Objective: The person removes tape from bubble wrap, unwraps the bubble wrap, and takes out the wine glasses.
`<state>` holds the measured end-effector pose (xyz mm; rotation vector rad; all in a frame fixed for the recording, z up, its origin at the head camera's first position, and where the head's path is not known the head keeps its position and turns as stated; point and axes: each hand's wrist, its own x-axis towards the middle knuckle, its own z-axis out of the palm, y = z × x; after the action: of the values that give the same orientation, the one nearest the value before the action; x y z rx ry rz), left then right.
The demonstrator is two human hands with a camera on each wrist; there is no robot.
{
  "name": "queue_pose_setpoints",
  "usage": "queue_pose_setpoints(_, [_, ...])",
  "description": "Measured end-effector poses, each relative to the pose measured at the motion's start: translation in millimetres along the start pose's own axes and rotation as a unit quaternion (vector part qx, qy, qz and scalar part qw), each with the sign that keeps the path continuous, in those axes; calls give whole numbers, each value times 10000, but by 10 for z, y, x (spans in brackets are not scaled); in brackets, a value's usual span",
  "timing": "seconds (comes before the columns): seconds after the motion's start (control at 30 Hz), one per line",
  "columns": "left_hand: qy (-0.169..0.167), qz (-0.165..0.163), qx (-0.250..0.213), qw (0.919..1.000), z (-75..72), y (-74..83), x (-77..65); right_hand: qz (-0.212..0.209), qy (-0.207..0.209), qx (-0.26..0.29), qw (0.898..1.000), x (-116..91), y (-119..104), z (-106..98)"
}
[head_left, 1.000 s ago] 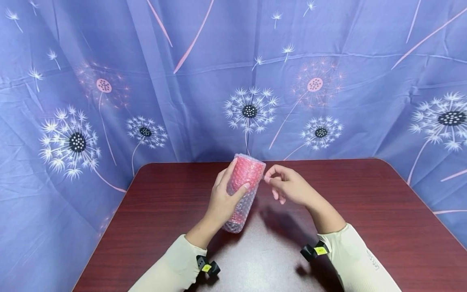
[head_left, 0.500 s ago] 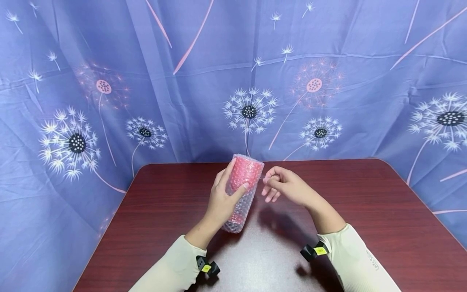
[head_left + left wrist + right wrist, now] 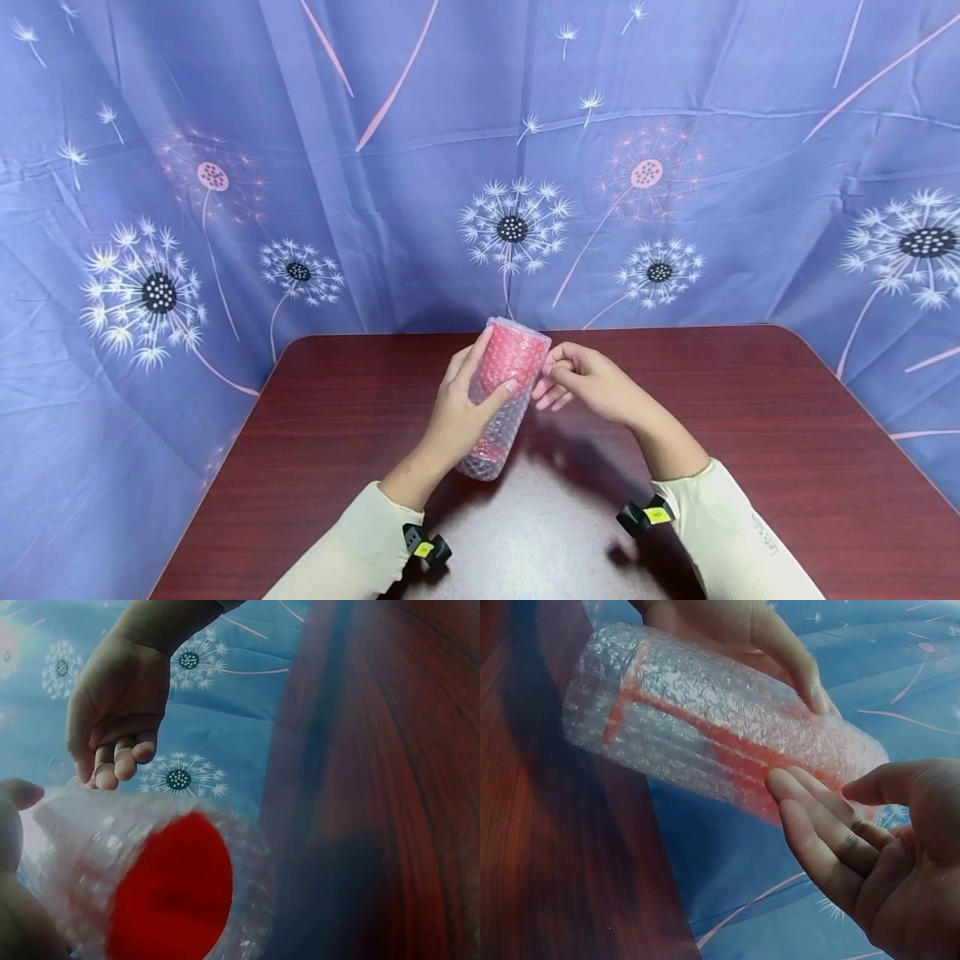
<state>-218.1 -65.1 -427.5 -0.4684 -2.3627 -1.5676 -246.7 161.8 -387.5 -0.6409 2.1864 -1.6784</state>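
Observation:
A tall, round-ended package in clear bubble wrap (image 3: 519,354) stands tilted over the table, with something red showing through. My left hand (image 3: 459,410) grips it from the left, thumb across its front. At its upper right edge, my right hand (image 3: 592,383) pinches the wrap between thumb and index finger, the other fingers loosely extended. The right wrist view shows red lines along the wrapped package (image 3: 682,690), while the pinched bit itself is hidden. In the left wrist view a flat red end (image 3: 180,885) shows inside the wrap.
A dark red wood-grain table (image 3: 322,433) lies under both hands, its far corners rounded. Behind and beside it hangs a blue-purple cloth (image 3: 405,208) with dandelion prints. A black wrist camera (image 3: 636,518) sits on the right forearm, another wrist camera (image 3: 429,546) on the left.
The package shifts slightly left, then back right towards the right hand, closing the small gap to its fingertips. The right hand's lower fingers have swung left towards the package. The left hand keeps its grip.

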Motion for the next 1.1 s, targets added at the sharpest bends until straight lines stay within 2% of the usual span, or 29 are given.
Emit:
queue_pose_setpoints(0.2, [-18,233,127,9996,3,-19,4,-28,93,-131,9999,-7,0,3])
queue_pose_setpoints(0.37, [216,380,265,9987,13,-20,6,-89,73,-230,9997,-8,1,-5])
queue_pose_setpoints(0.7, [303,351,235,9986,15,12,-4,-59,8,-62,10000,-21,35,-24])
queue_pose_setpoints(0.97, [321,415,254,9983,15,3,-2,-62,46,-250,9997,-18,12,-22])
queue_pose_setpoints(1.1, [328,390,185,9985,18,-2,-2,-192,170,-417,9988,-24,7,-29])
